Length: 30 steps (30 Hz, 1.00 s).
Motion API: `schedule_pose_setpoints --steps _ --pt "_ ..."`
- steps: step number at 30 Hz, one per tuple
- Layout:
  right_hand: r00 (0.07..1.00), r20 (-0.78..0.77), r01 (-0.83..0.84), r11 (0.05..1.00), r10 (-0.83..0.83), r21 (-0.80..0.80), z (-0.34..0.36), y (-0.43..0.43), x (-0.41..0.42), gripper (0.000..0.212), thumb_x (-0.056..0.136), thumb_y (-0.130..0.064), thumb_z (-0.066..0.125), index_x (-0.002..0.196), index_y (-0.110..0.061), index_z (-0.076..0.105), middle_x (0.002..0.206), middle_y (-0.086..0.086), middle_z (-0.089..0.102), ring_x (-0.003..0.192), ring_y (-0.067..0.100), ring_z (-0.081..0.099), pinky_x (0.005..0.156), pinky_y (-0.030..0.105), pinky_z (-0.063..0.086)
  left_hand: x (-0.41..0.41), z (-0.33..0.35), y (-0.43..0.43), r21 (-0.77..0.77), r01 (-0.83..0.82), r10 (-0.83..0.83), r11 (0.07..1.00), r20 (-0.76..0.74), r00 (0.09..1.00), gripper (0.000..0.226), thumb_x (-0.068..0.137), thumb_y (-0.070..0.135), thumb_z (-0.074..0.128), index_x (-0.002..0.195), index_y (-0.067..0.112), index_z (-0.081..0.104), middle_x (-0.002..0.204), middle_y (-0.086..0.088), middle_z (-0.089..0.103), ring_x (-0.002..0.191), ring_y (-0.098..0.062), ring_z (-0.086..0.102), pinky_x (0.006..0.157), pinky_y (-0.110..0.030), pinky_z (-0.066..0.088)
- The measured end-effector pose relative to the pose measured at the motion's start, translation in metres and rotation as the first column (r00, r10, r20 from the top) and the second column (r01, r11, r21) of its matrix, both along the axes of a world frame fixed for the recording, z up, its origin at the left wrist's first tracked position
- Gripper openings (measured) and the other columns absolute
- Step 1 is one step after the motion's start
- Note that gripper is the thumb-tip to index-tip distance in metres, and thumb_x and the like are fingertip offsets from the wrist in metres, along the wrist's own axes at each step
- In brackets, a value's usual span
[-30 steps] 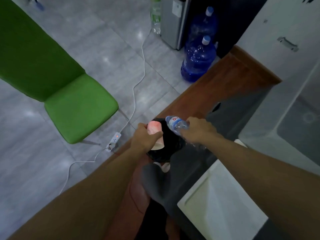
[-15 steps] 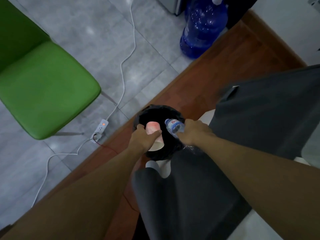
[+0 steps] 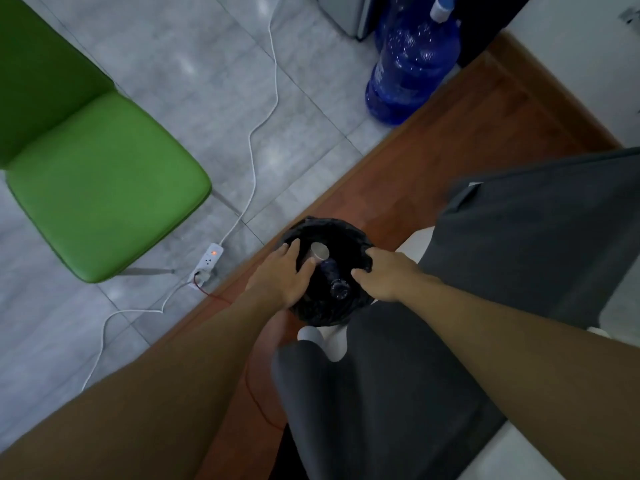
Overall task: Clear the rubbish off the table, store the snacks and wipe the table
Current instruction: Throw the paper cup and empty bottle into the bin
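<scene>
A round bin lined with a black bag (image 3: 349, 233) stands on the floor between my feet. Inside it lie a paper cup (image 3: 319, 251) and a clear plastic bottle (image 3: 334, 280). My left hand (image 3: 282, 277) hovers over the bin's left rim, fingers spread and holding nothing. At the right rim, my right hand (image 3: 384, 275) is also empty, its fingers relaxed and pointing into the bin.
A green chair (image 3: 100, 188) stands to the left on grey tiles. A white power strip (image 3: 209, 258) with its cable lies beside the bin. A large blue water jug (image 3: 412, 67) stands at the back. My grey trouser legs (image 3: 519, 237) fill the right.
Both hands let go: the cup left my left hand and the bottle left my right, and both now lie inside the bin. The view has tilted further down.
</scene>
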State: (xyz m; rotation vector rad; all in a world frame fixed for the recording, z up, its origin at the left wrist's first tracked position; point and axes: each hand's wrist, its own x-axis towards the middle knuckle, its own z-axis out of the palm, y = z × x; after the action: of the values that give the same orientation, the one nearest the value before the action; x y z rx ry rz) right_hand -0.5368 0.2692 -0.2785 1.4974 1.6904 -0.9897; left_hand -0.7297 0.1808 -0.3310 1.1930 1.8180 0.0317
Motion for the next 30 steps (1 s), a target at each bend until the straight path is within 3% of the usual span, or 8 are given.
schedule_pose_setpoints --steps 5,9,11,18,30 --pt "0.997 -0.057 -0.047 0.99 0.055 0.13 0.04 0.005 0.0 0.062 0.098 -0.064 0.035 0.146 -0.026 0.039 0.149 0.005 0.047 0.137 0.035 0.04 0.113 0.058 0.028 -0.008 0.045 0.015 0.095 0.155 -0.137 0.983 -0.175 0.975 0.07 0.097 0.06 0.023 0.155 0.02 0.019 0.159 -0.01 0.027 0.144 -0.03 0.028 0.116 -0.049 0.028" --pt "0.993 -0.057 -0.087 0.97 0.102 0.226 0.082 0.004 0.001 0.072 0.1 -0.066 0.027 0.16 -0.026 0.018 0.168 0.004 0.014 0.153 0.034 0.009 0.121 0.056 0.004 -0.009 0.09 0.021 0.114 0.259 -0.218 0.959 -0.288 0.933 0.069 0.099 0.059 0.02 0.156 0.02 0.017 0.161 -0.012 0.022 0.146 -0.032 0.024 0.116 -0.05 0.025" --pt "0.991 -0.076 -0.085 0.961 0.109 0.264 0.102 0.003 0.003 0.073 0.1 -0.066 0.025 0.161 -0.026 0.015 0.169 0.004 0.009 0.154 0.033 0.003 0.122 0.055 0.0 -0.009 0.113 0.024 0.097 0.269 -0.229 0.958 -0.305 0.924 0.068 0.1 0.057 0.02 0.157 0.021 0.013 0.163 -0.012 0.016 0.149 -0.032 0.018 0.118 -0.05 0.021" --pt "0.99 -0.105 -0.048 0.915 0.098 0.4 0.182 -0.003 0.017 0.075 0.099 -0.068 0.023 0.161 -0.027 0.017 0.169 0.003 0.008 0.155 0.031 0.0 0.123 0.055 -0.004 0.0 0.199 0.031 0.109 0.311 -0.246 0.944 -0.396 0.884 0.067 0.101 0.057 0.015 0.158 0.024 0.007 0.165 -0.009 0.008 0.151 -0.03 0.01 0.12 -0.05 0.014" --pt "0.983 -0.174 0.058 0.795 0.06 0.603 0.312 -0.029 0.089 0.075 0.098 -0.069 0.022 0.16 -0.026 0.019 0.168 0.005 0.013 0.154 0.033 0.005 0.123 0.057 -0.002 0.063 0.345 0.022 0.267 0.354 -0.195 0.896 -0.479 0.856 0.067 0.1 0.058 0.016 0.158 0.024 0.007 0.165 -0.006 0.007 0.151 -0.028 0.01 0.121 -0.049 0.012"
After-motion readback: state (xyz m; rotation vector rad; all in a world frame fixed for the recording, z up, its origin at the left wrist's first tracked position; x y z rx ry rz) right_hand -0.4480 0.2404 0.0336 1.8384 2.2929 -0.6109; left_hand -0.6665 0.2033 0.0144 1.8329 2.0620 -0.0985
